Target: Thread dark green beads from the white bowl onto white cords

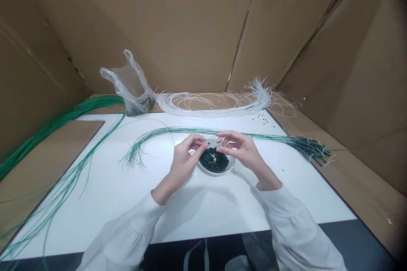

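Note:
A white bowl (233, 164) holding many small dark green beads (213, 160) stands on the white table. My left hand (188, 154) is at the bowl's left rim, thumb and forefinger pinched together; what they hold, if anything, is too small to make out. Over the right side of the bowl is my right hand (241, 148), its fingers curved and the thumb apart from the forefinger, with nothing visible between them. Just behind the bowl runs a bundle of thin green strands (184, 129), with dark pieces on its right end.
A plastic bag (136, 93) stands at the back left. White strands (203, 112) lie coiled along the back. Long green strands (66, 114) cover the left side. Loose dark beads (263, 121) lie at the back right. Cardboard walls (203, 29) enclose the table (127, 203).

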{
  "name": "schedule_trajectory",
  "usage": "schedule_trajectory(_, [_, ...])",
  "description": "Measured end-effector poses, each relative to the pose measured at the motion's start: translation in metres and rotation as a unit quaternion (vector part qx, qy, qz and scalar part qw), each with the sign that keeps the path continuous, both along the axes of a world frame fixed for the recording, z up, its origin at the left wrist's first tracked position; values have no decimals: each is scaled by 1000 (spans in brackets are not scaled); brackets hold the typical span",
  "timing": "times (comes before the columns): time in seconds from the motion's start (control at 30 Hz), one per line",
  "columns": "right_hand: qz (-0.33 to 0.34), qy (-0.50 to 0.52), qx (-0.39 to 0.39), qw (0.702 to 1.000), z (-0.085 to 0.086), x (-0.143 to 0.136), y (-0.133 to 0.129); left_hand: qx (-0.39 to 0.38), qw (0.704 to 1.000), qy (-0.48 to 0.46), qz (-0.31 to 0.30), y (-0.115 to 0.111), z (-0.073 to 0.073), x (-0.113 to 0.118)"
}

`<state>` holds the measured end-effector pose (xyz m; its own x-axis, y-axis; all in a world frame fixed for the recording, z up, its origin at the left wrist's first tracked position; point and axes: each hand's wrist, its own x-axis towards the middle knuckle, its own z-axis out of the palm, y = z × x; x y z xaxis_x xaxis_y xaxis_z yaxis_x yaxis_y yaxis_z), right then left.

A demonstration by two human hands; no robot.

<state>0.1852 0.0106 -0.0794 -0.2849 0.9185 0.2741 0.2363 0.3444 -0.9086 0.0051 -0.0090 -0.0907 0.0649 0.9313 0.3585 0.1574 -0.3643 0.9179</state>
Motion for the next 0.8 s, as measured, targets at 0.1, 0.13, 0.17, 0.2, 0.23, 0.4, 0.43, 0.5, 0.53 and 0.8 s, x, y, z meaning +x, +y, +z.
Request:
schedule_trajectory(0.1, [12,-138,11,990,-1,4,3,-47,997,-58,7,5,0,-2])
schedule_trajectory(0.13, [30,-198,15,980,-2,3,4,-65,995,-74,3,6,1,-2])
schedule_trajectory(0.17, [52,-257,21,965,-3,1,4,-81,993,-86,-3,7,1,-3])
schedule_trajectory(0.2, [73,-310,24,948,-3,-2,3,-95,991,-95,-9,8,1,-3])
schedule_trajectory(0.23, [91,-355,26,930,-4,-6,3,-109,989,-102,-16,9,1,-3])
schedule_trajectory(0.4, [130,-459,11,879,-5,-23,3,-155,980,-112,-47,11,-2,-3])
schedule_trajectory(0.43, [131,-463,11,877,-5,-24,3,-158,980,-109,-48,11,-3,-3])
schedule_trajectory(0.5, [132,-468,11,874,-7,-26,4,-161,981,-100,-47,11,-4,-3])
schedule_trajectory(0.53, [130,-468,11,874,-7,-26,4,-163,981,-97,-48,11,-4,-3])
schedule_trajectory(0.8, [82,-358,5,930,3,-10,3,-191,975,-106,-39,13,-4,-5])
